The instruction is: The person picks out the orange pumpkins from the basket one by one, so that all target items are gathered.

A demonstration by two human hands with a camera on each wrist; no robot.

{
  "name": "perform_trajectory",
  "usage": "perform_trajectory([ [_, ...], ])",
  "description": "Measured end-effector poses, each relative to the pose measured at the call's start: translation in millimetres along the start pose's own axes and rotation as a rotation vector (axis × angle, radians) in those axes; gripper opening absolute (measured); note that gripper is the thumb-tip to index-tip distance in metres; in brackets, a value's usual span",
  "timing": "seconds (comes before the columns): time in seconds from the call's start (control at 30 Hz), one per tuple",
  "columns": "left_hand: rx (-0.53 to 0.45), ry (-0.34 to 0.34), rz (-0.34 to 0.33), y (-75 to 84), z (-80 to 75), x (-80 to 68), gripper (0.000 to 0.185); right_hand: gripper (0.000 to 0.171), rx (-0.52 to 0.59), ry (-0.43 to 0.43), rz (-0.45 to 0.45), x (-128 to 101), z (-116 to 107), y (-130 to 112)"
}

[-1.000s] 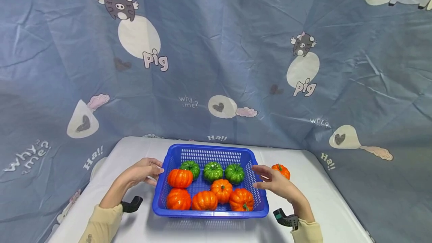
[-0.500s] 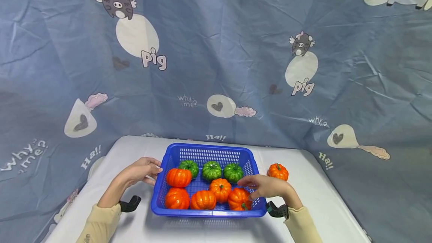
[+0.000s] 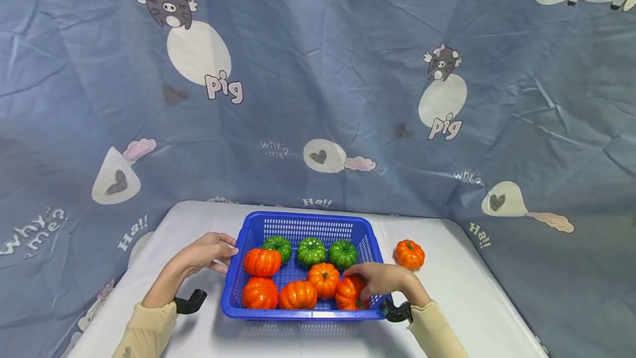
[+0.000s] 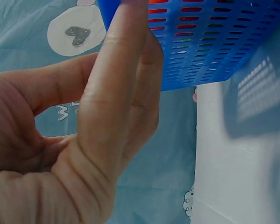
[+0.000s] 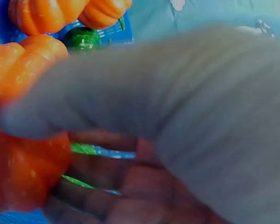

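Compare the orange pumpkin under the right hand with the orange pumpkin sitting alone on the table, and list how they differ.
The pumpkin under the right hand lies inside the blue basket, at its near right corner; the lone pumpkin sits outside it on the white table. The right hand grips the first; nothing touches the second. The first is crowded by other pumpkins; the second stands apart. Both are orange, ribbed and green-stemmed.

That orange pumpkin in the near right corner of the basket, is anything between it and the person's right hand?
Nothing visible. The right hand has reached over the blue basket's right wall and lies on the orange pumpkin, fingers curling round it. The neighbouring orange pumpkin sits close on its left, clear of the hand.
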State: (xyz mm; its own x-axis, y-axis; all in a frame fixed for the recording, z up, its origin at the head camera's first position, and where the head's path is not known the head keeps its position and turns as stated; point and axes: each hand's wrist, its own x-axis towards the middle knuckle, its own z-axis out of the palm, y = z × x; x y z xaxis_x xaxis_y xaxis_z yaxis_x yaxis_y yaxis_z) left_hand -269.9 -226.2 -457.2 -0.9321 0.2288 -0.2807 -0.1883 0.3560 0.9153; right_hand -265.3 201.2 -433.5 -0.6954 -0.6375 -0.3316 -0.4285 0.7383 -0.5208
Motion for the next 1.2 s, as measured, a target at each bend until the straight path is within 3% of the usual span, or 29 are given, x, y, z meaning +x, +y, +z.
perform_trajectory([
  [0.37, -0.029, -0.012, 0.015, 0.7, 0.2, -1.1, 0.038, 0.042, 0.058, 0.058, -0.02, 0, -1, 3],
  [0.73, -0.005, 0.004, -0.004, -0.7, -0.1, -0.7, 0.04, 0.042, 0.294, 0.048, -0.011, 4, 0, 15],
  [1.03, -0.013, 0.019, -0.016, 0.5, 1.8, -2.5, 0.039, 0.032, 0.314, 0.069, -0.041, 2, 1, 13],
  [1.2, -0.004, 0.002, 0.002, 1.6, 0.5, -2.4, 0.041, 0.032, 0.424, 0.056, -0.038, 3, 1, 11],
])
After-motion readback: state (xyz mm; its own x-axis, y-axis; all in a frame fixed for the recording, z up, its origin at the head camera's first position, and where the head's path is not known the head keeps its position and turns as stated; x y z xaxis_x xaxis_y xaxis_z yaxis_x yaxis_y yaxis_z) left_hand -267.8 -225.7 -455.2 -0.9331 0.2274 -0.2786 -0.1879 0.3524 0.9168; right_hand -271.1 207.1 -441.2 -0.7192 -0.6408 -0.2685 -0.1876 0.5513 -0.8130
